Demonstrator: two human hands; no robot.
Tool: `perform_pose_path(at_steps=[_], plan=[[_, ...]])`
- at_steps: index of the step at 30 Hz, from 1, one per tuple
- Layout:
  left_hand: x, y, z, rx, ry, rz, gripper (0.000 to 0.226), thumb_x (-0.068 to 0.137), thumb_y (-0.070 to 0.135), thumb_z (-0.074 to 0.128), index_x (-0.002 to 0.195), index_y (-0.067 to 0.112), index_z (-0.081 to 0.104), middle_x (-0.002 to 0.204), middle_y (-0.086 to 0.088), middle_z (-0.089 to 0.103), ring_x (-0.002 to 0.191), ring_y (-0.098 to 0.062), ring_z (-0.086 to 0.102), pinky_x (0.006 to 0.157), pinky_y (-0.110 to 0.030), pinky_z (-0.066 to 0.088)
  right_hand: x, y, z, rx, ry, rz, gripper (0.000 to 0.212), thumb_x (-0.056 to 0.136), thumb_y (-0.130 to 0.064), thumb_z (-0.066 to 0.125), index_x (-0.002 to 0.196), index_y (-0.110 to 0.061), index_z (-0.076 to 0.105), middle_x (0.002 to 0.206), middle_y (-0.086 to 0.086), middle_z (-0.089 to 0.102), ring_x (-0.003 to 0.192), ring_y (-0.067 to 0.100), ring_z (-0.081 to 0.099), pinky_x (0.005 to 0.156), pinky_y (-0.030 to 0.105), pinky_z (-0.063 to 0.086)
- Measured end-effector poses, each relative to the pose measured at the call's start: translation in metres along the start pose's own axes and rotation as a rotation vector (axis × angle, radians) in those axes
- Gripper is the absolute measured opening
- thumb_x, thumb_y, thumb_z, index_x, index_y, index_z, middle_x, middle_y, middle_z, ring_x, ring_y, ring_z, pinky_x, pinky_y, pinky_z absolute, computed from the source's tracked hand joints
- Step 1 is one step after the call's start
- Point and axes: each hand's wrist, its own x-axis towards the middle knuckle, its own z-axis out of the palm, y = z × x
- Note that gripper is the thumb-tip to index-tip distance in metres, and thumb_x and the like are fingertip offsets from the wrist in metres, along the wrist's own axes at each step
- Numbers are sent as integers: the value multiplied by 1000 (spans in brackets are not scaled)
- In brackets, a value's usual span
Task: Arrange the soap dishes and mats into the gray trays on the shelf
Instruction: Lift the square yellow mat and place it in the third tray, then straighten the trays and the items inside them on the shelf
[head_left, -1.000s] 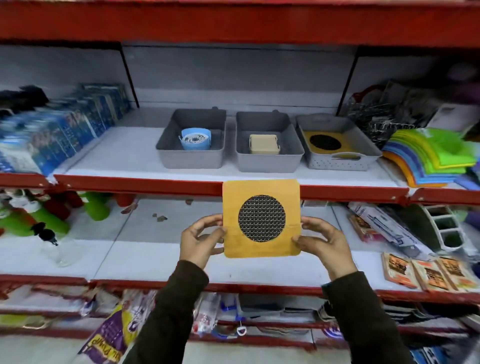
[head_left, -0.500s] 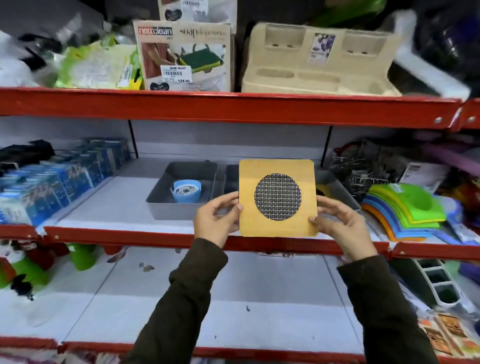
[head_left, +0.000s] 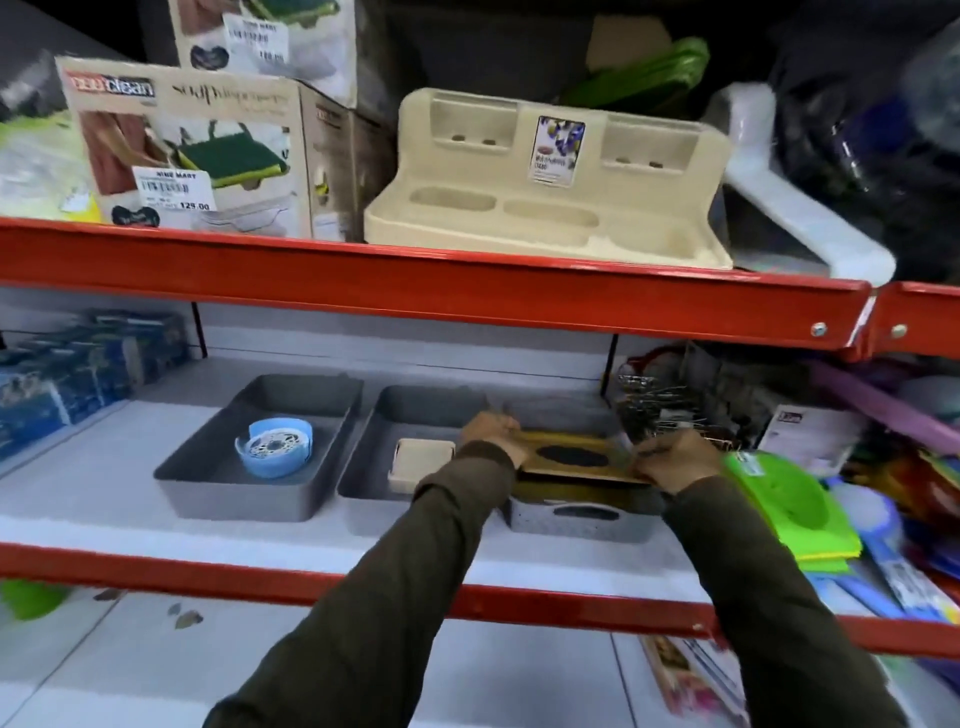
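Observation:
Three gray trays stand side by side on the middle shelf. The left tray (head_left: 218, 483) holds a blue round soap dish (head_left: 274, 448). A cream square soap dish (head_left: 422, 462) lies in the middle tray (head_left: 363, 488). Over the right tray (head_left: 576, 522) I hold a yellow square mat (head_left: 571, 457) with a black mesh circle, lying nearly flat. My left hand (head_left: 491, 434) grips its left edge and my right hand (head_left: 675, 460) grips its right edge. Another yellow mat (head_left: 540, 491) lies beneath it inside the tray.
A red shelf beam (head_left: 415, 280) runs overhead, with a cream bathroom organizer (head_left: 550, 202) and boxes (head_left: 192, 156) on top. Blue packets (head_left: 78, 374) sit left, metal clips (head_left: 660, 405) and stacked green mats (head_left: 795, 499) right. The lower red edge (head_left: 260, 577) crosses under my arms.
The mat went from upright in front of me to nearly flat, forward and down over the right tray. Both hands moved with it, and my view tilted upward.

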Motion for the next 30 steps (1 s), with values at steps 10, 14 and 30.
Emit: perform_pose_path(at_steps=[10, 14, 30], plan=[[7, -10, 7, 176, 101, 96, 27, 86, 3, 59, 104, 14, 75, 110, -8, 75, 103, -27, 69, 100, -35, 55, -10, -23, 12, -329, -63, -106, 24, 80, -22, 64, 100, -14, 76, 107, 16, 73, 101, 34, 68, 92, 39, 54], [10, -16, -13, 96, 137, 173, 28, 84, -1, 56, 99, 13, 75, 103, -6, 77, 99, -20, 71, 98, -29, 55, -15, -36, 24, -220, -74, -198, 23, 84, -30, 67, 106, -24, 72, 110, 2, 74, 105, 26, 67, 97, 37, 51], [24, -123, -219, 513, 405, 48, 38, 87, 9, 54, 122, 12, 69, 119, -21, 70, 116, -38, 63, 102, -40, 51, -81, -189, 177, -12, -279, -636, 33, 90, -7, 57, 114, -26, 70, 121, -3, 70, 113, 16, 63, 100, 25, 44]])
